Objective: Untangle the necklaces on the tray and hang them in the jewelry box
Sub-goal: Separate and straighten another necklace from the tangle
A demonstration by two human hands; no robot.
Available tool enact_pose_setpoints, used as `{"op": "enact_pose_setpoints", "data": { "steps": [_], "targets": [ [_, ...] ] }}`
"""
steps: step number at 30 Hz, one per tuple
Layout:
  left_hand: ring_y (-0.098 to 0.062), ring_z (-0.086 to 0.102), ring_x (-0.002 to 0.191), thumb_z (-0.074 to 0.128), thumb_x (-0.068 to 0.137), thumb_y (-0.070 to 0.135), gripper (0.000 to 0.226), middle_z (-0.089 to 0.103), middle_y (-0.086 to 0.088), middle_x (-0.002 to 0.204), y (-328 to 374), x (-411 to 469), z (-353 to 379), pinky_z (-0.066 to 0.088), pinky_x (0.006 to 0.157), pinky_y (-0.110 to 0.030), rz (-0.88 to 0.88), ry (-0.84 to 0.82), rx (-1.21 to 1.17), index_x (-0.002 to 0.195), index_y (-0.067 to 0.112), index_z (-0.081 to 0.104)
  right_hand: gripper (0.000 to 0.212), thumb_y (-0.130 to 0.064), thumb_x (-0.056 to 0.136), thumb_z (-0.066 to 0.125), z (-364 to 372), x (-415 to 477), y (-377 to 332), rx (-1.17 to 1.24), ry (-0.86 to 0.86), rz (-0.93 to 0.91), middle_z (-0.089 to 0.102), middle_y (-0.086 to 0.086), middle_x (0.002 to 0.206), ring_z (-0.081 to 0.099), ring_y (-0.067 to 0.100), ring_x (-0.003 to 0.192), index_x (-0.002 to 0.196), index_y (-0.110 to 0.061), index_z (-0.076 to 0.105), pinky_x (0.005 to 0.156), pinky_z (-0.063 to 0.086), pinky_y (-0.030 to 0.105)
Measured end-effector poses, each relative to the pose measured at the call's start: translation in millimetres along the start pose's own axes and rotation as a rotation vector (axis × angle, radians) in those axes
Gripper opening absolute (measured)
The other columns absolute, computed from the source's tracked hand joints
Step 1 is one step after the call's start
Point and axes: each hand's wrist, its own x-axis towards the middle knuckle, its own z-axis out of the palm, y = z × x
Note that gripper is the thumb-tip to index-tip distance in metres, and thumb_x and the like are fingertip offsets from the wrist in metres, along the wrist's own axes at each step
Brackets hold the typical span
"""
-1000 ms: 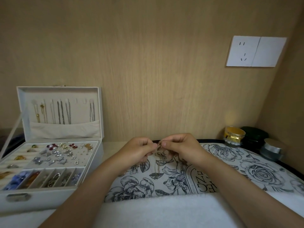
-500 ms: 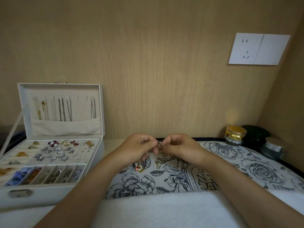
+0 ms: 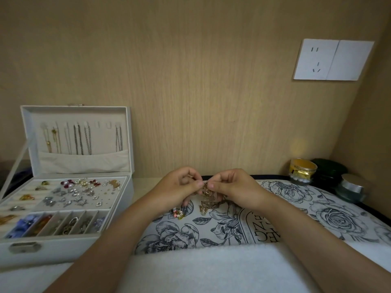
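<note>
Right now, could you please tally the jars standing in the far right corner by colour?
Gold jar: 1
Dark green jar: 1
Silver-lidded jar: 1
Total: 3

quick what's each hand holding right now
Left hand: pinching the tangled gold chain.
Right hand: pinching the same gold chain, fingertips next to the left's.
</note>
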Motion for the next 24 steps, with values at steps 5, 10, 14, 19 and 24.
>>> {"op": "enact_pose_setpoints", "data": {
  "steps": [5, 10, 14, 19, 24],
  "targets": [
    [-0.007, 0.055, 0.049, 0.078, 0.084, 0.023, 0.011, 0.067, 0.012, 0.065, -2.1, 1.6, 6.2, 0.04, 0.044, -0.015, 0.063, 0.126, 0.023, 0.087, 0.016, 0.071, 0.007, -0.015, 0.091, 0.072, 1.1, 0.5, 0.7, 0.018, 0.026, -0.019, 0.071, 0.002, 0.075, 0.061, 0.017, 0.067, 0.094, -0.011, 0.076, 0.068, 0.052, 0.028],
    [-0.01, 0.062, 0.06, 0.075, 0.086, 0.02, 0.003, 0.074, 0.003, 0.078, -3.7, 5.1, 5.3, 0.048, 0.054, -0.02, 0.073, 0.16, 0.037, 0.089, 0.021, 0.074, 0.007, -0.01, 0.086, 0.076, -0.4, 0.9, 0.6, 0.077, 0.045, -0.065, 0.069, 0.005, 0.072, 0.061, 0.017, 0.06, 0.093, -0.008, 0.075, 0.063, 0.054, 0.027],
    [-0.002, 0.062, 0.065, 0.071, 0.089, 0.022, 0.003, 0.073, 0.006, 0.081, -5.1, 6.4, 6.5, 0.05, 0.07, -0.025, 0.055, 0.116, 0.1, 0.088, 0.024, 0.073, 0.011, -0.005, 0.083, 0.078, 0.6, 2.0, 1.8, 0.044, 0.066, -0.104, 0.07, 0.006, 0.075, 0.062, 0.017, 0.062, 0.092, -0.009, 0.075, 0.06, 0.054, 0.027],
    [-0.008, 0.062, 0.057, 0.063, 0.096, 0.021, 0.007, 0.067, 0.012, 0.07, -3.8, 6.0, 6.5, 0.047, 0.059, -0.025, 0.039, 0.086, 0.088, 0.091, 0.021, 0.067, 0.013, -0.012, 0.078, 0.084, 0.5, 2.7, 3.3, -0.102, 0.099, -0.172, 0.074, 0.004, 0.081, 0.064, 0.015, 0.068, 0.085, -0.02, 0.078, 0.065, 0.055, 0.028],
    [-0.002, 0.059, 0.073, 0.051, 0.1, 0.038, 0.008, 0.063, 0.015, 0.082, -5.9, 2.4, 8.1, 0.042, 0.063, -0.026, 0.1, 0.098, 0.627, 0.1, 0.033, 0.058, 0.008, -0.023, 0.083, 0.08, 4.2, -0.8, 3.6, -0.336, 0.133, -0.197, 0.073, -0.011, 0.078, 0.067, 0.015, 0.067, 0.077, -0.026, 0.076, 0.066, 0.06, 0.036]
  ]
}}
